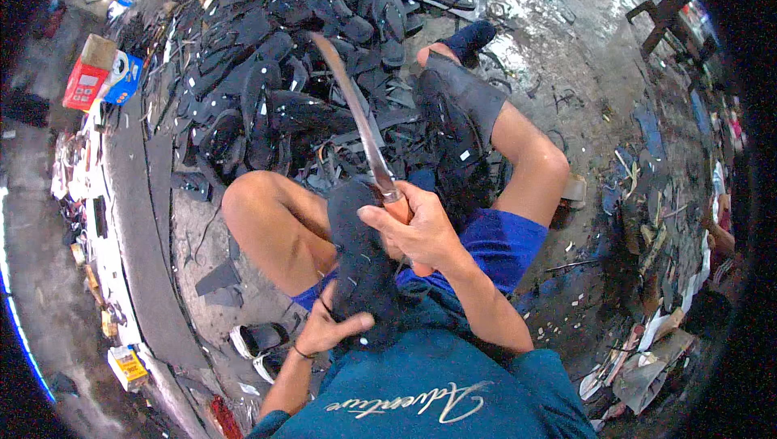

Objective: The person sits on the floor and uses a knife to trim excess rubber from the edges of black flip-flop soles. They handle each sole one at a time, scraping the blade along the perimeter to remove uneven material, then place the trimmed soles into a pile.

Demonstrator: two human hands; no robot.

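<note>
"What takes up the most room?"

"The grey floor (587, 87), strewn with scraps. Then the pile (259, 103) of black footwear, spreading from 10 o'clock to 12 beyond the person's knees."

"And after that?"

"The dark sole (356, 261), at 7 o'clock from the centre, between the legs and close against the shirt. Its long side runs roughly from 12 to 6."

"Then the knife (356, 106)?"

"Yes. Its curved blade points to 11 o'clock, over the pile; the orange handle sits beside the sole's upper end. Whether the knife touches the sole, I can't tell."

"How are the hands?"

"Apart. The right hand (417, 224) is wrapped round the knife's handle, at the sole's 2 o'clock. The left hand (328, 327) clasps the sole's lower end from 7 o'clock, its thumb laid across the near face."

"Anything smaller?"

"A red box (85, 84) beside a blue box (125, 76), out at 10 o'clock. Smallest, a yellow box (128, 366), at 8."
</note>
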